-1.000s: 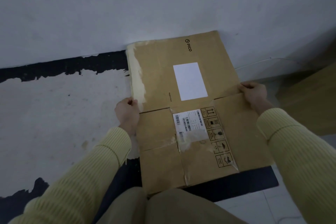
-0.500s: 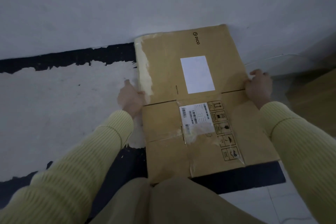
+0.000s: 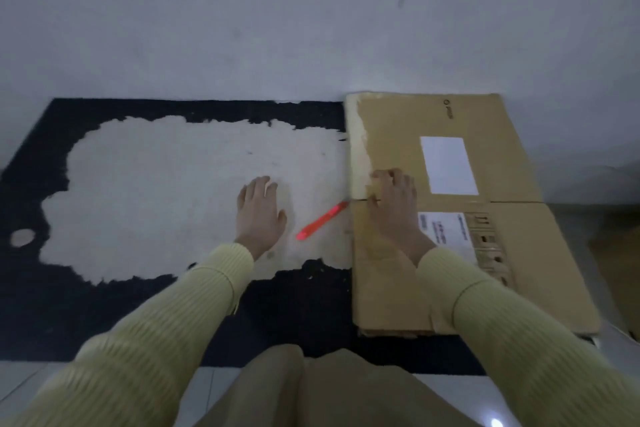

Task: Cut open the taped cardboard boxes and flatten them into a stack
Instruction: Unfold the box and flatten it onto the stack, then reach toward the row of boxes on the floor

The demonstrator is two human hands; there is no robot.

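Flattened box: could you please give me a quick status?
Left hand flat on rug. Right hand rests on flattened box. Red cutter lies between, untouched.

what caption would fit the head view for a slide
Flattened cardboard box against the wall, right hand resting on its left edge, left hand flat on the rug, red cutter between them.

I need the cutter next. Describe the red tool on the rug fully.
The red tool is slim and pen-shaped, plastic by its look, lying flat and slanted on the rug's white patch. Its far end reaches the flattened box's left edge. It lies between the left hand and right hand; neither touches it.
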